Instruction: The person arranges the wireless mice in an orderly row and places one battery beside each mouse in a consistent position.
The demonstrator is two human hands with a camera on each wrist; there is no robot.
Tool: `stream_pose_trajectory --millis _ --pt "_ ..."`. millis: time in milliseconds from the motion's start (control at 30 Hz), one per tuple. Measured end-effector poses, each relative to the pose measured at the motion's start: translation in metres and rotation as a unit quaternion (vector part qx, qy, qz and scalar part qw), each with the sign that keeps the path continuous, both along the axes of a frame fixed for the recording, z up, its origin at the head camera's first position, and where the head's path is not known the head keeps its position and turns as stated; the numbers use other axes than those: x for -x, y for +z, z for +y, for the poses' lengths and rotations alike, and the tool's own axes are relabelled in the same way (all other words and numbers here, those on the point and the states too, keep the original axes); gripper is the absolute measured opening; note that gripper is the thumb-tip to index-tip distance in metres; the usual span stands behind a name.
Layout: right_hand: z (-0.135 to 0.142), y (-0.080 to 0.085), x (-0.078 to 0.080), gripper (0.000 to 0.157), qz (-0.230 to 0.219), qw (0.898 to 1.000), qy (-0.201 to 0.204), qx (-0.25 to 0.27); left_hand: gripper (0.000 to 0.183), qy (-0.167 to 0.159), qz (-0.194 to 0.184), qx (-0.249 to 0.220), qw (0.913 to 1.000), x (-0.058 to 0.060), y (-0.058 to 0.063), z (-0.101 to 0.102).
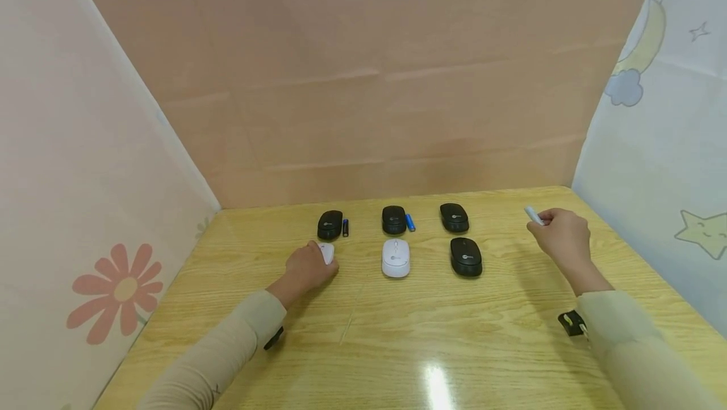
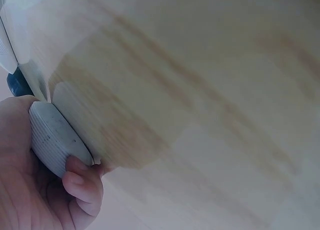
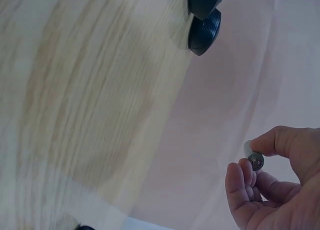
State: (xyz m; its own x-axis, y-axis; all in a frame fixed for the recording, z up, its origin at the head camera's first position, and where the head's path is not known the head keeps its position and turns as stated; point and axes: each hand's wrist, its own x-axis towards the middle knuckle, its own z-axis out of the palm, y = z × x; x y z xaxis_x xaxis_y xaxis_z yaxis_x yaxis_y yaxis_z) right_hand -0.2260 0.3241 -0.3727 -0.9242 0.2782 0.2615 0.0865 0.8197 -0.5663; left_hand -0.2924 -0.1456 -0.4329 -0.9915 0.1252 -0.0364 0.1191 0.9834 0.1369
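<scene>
My left hand [image 1: 307,268] grips a white computer mouse [image 1: 326,252] by its sides at the left of the front row. In the left wrist view, fingers and thumb curl about this mouse [image 2: 57,135], which sits on the wooden table. Off to the right, my right hand [image 1: 565,236] pinches a white battery [image 1: 534,215] between thumb and fingers, raised above the table. Its metal end shows in the right wrist view, where the battery [image 3: 255,160] points towards the camera.
Beside the left hand's mouse stands another white mouse [image 1: 396,260], then a black mouse [image 1: 466,258]. Three black mice line the back, left [image 1: 329,225], middle [image 1: 394,220] and right [image 1: 454,218]. A dark battery [image 1: 345,228] and a blue battery [image 1: 410,222] lie by two of them.
</scene>
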Motion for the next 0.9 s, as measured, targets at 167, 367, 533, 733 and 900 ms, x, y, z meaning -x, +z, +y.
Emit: stream_pose_trajectory --millis 167,367,533,733,900 --pt "-0.005 -0.005 0.013 0.035 -0.016 1.0 0.005 0.01 0.06 -0.001 0.001 0.003 1.0 -0.001 0.001 0.0" --pt "-0.012 -0.013 0.029 0.035 -0.04 0.999 0.005 0.024 0.059 0.001 -0.004 0.003 1.0 -0.002 0.004 0.001" --pt "-0.019 -0.017 0.041 0.033 -0.054 0.998 0.004 0.031 0.058 -0.003 -0.009 -0.002 1.0 -0.003 0.005 0.002" --pt "-0.029 -0.02 0.056 0.031 -0.071 0.997 0.01 0.035 0.058 -0.004 -0.003 0.003 1.0 0.0 0.002 0.001" --pt "-0.035 -0.026 0.065 0.027 -0.078 0.996 0.027 0.036 0.057 -0.004 -0.008 0.003 1.0 -0.001 0.003 0.001"
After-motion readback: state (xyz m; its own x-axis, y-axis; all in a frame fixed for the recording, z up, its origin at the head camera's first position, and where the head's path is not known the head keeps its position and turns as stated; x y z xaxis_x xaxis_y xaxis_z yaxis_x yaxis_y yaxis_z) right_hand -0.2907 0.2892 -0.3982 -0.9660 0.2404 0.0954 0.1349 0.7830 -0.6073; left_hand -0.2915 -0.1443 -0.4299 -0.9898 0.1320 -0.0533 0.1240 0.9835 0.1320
